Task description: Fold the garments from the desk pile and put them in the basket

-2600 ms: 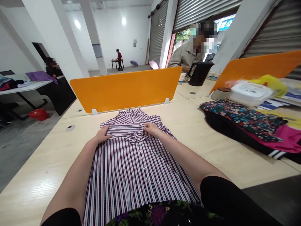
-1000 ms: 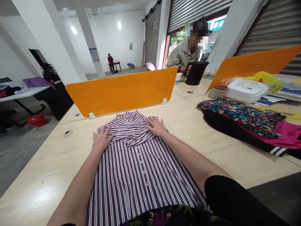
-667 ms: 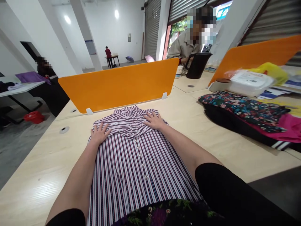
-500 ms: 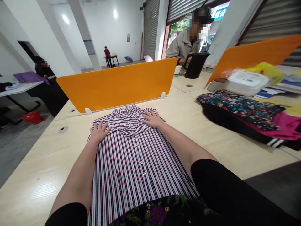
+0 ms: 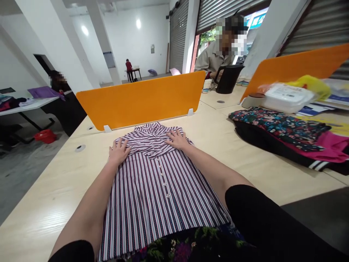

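The striped shirt (image 5: 163,189) lies front up on the pale table (image 5: 215,147), its collar (image 5: 148,127) just in front of the orange divider (image 5: 140,100); the left hand (image 5: 119,151) and the right hand (image 5: 177,140) rest on its upper part, palms down, fingers spread. To the right of the divider lies a floral garment (image 5: 280,125); a black pitcher (image 5: 229,80) stands beyond the divider's right end, and a red bucket (image 5: 45,136) well to its left.
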The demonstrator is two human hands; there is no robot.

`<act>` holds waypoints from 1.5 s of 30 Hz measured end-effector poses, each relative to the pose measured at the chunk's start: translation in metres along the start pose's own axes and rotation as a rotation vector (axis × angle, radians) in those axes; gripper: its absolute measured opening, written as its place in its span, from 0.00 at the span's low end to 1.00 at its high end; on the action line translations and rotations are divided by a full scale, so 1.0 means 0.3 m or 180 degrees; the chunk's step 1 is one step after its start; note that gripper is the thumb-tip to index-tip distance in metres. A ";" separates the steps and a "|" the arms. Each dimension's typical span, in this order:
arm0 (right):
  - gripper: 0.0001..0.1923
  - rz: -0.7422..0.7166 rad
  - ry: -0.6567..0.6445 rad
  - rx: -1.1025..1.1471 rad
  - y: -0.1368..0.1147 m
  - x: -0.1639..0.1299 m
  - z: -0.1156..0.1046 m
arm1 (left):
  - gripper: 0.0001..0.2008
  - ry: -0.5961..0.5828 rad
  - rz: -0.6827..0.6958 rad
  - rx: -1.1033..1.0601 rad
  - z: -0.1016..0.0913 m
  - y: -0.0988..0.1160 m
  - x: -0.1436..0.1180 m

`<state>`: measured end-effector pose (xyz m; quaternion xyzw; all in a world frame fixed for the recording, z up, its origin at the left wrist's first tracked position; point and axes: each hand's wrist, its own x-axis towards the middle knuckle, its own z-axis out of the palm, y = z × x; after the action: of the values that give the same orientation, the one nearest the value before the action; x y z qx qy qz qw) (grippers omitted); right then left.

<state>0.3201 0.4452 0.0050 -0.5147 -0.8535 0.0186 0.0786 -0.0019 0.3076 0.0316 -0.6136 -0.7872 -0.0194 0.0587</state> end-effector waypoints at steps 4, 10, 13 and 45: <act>0.39 0.0035 -0.0211 0.0063 0.021 0.030 0.019 | 0.33 -0.0467 -0.0140 0.0008 0.039 0.016 0.044; 0.39 0.0089 -0.0194 0.0077 0.052 0.089 0.020 | 0.35 -0.0428 -0.0136 -0.0007 0.052 0.016 0.103; 0.39 0.0097 -0.0171 0.0114 0.062 0.109 0.024 | 0.35 -0.0463 -0.0168 -0.0051 0.053 0.016 0.120; 0.33 -0.0552 -0.0324 0.0082 0.017 -0.444 -0.038 | 0.29 -0.0348 0.0565 0.0233 -0.009 0.007 -0.635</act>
<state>0.3872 0.3297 0.0004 -0.4362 -0.8975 0.0489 0.0431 0.0459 0.1242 0.0122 -0.6785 -0.7319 0.0481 0.0395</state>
